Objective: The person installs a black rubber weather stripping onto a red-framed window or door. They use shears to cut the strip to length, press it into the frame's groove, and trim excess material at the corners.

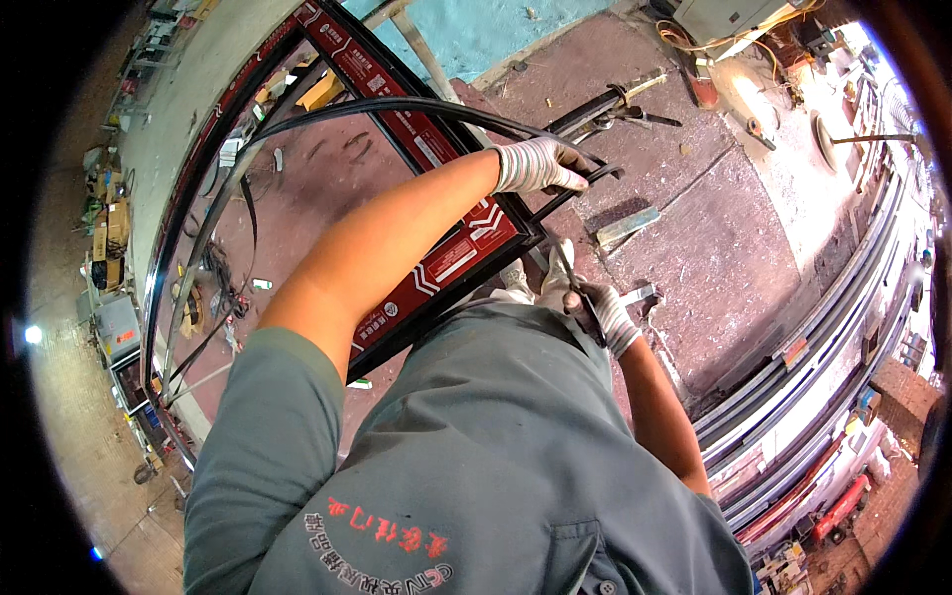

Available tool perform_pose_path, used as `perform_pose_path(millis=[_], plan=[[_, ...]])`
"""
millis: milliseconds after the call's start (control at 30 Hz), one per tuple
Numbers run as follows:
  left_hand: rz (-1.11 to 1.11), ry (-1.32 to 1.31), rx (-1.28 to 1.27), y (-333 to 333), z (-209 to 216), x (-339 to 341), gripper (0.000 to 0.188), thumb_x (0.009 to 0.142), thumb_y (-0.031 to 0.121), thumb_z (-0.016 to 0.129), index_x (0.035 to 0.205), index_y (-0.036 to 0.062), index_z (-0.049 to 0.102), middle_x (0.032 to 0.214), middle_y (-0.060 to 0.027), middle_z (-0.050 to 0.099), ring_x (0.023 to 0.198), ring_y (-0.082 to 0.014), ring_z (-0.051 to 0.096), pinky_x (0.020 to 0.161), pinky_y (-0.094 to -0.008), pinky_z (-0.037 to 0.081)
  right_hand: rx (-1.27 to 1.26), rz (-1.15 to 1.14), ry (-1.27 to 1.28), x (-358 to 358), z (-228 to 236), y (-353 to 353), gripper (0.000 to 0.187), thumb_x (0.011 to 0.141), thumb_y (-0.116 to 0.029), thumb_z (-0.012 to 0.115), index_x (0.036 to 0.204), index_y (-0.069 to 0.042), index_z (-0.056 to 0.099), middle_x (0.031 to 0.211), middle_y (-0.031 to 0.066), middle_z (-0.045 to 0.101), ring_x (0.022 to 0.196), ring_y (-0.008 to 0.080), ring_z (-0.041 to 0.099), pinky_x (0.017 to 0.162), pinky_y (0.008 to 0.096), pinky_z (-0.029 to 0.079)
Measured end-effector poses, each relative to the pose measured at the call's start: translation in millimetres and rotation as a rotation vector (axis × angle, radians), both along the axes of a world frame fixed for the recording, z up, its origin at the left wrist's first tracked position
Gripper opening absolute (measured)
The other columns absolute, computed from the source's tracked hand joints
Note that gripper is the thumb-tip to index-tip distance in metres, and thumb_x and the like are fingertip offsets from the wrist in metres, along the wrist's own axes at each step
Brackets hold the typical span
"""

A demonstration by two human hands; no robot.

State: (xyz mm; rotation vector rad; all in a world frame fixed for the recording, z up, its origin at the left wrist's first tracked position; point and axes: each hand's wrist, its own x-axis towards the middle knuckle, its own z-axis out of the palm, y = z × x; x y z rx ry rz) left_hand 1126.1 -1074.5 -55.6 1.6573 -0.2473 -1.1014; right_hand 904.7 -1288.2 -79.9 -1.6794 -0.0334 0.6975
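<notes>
A large rectangular black frame (461,260), faced with red printed film, stands tilted in front of me and to my left. My left hand (543,166), in a striped white glove, reaches over its near corner. Its fingers close round long black flexible strips (416,103) that arc over the frame and droop down its left side. Lower and to the right, my right hand (608,315), gloved the same way, is closed round a dark, narrow object (563,256) that points up toward the frame's corner. Its exact kind is not clear.
Long dark profiles (828,288) lie stacked along the right. A bar with a clamp-like end (610,107) sticks out beyond the frame. A pale block (628,226) rests on the reddish floor (739,213). Cables lie near a grey cabinet (729,20); boxes and a grey case (117,325) line the left.
</notes>
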Motion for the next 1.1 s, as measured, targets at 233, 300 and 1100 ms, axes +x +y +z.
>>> perform_pose_path(millis=[233, 300, 1100], plan=[[0.067, -0.495, 0.293, 12.9, 29.6, -6.4, 0.048, 0.098, 0.042, 0.065, 0.129, 0.0059, 0.067, 0.115, -0.0115, 0.074, 0.101, -0.0229, 0.069, 0.092, -0.0359, 0.053, -0.005, -0.345, 0.171, -26.3, -10.5, -24.7, 0.073, 0.090, -0.077, 0.057, 0.077, -0.005, 0.060, 0.053, -0.0014, 0.048, 0.043, 0.0096, 0.045, 0.041, 0.0285, 0.035], [0.172, -0.518, 0.236, 30.6, 63.1, -21.0, 0.040, 0.099, 0.035, 0.066, 0.125, 0.0049, 0.068, 0.112, -0.0104, 0.074, 0.102, -0.0217, 0.069, 0.093, -0.0333, 0.053, -0.014, -0.404, 0.193, -28.0, -7.4, -26.6, 0.071, 0.088, -0.075, 0.060, 0.077, -0.005, 0.060, 0.052, -0.0017, 0.048, 0.042, 0.0098, 0.045, 0.041, 0.0280, 0.035], [0.144, -0.900, 0.766, 147.8, 26.6, -373.9, 0.023, 0.086, 0.019, 0.066, 0.105, 0.0061, 0.071, 0.108, -0.0107, 0.070, 0.116, -0.0312, 0.060, 0.095, -0.0433, 0.053, -0.123, -0.154, 0.255, 6.8, 0.4, -48.8, 0.042, 0.097, -0.050, 0.067, 0.088, -0.009, 0.064, 0.069, -0.0029, 0.056, 0.053, 0.0087, 0.049, 0.045, 0.0276, 0.036]])
